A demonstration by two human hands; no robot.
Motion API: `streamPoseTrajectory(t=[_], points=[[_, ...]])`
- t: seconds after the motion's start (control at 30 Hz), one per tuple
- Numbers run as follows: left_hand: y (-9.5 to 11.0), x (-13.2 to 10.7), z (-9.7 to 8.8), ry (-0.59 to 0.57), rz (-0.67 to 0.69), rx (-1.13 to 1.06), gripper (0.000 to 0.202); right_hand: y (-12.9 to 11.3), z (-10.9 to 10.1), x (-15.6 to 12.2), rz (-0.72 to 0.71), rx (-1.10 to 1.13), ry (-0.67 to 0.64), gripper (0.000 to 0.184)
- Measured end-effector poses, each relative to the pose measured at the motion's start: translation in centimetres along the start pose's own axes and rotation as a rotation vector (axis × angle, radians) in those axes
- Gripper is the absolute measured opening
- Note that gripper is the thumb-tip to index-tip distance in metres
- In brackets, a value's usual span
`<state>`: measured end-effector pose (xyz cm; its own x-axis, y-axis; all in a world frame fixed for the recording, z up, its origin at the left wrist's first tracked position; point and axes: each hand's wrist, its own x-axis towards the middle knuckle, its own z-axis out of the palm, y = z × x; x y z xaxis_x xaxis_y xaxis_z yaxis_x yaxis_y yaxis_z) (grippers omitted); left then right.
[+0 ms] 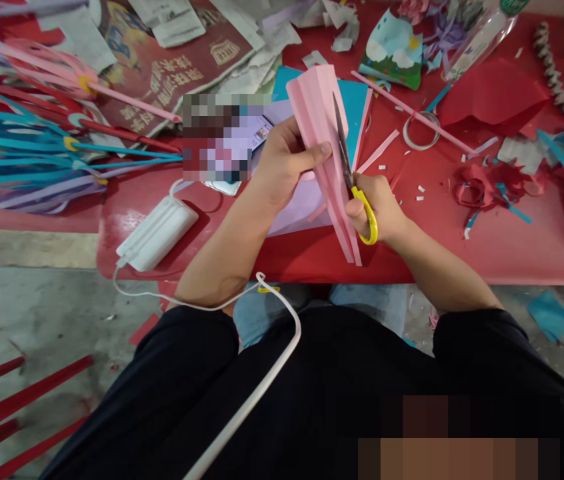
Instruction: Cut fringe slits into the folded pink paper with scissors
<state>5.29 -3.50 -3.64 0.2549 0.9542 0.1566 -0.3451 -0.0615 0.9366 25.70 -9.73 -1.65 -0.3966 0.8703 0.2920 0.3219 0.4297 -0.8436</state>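
A long piece of pink paper (315,107), pleated and partly cut into strips, is pinched in my left hand (292,160) with the thumb on top. My right hand (379,203) grips a pair of scissors (369,217) by yellow handles. Their dark blades point up and lie along the right side of the pink paper. Whether the blades are apart is hard to see. Below the hands lie sheets of lilac paper (289,217) and blue paper (362,100) on the red table (462,257).
Paper flowers (27,157) with stick stems lie at the left, near a white power bank (157,233) with a cable. A tape roll (419,130), red paper (495,100) and scraps are at the right. A plastic bottle (487,43) lies at the back.
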Motion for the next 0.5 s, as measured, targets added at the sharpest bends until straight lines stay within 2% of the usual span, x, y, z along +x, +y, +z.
streamPoseTrajectory(t=[0.17,0.5], points=[[1.2,-0.3,0.5,0.017,-0.068,-0.002,0.036,0.0,0.2,-0.2,0.025,-0.018,0.023,0.087],[0.2,0.3,0.2,0.016,-0.115,-0.013,0.043,-0.7,0.1,-0.1,0.048,-0.035,0.043,0.087]])
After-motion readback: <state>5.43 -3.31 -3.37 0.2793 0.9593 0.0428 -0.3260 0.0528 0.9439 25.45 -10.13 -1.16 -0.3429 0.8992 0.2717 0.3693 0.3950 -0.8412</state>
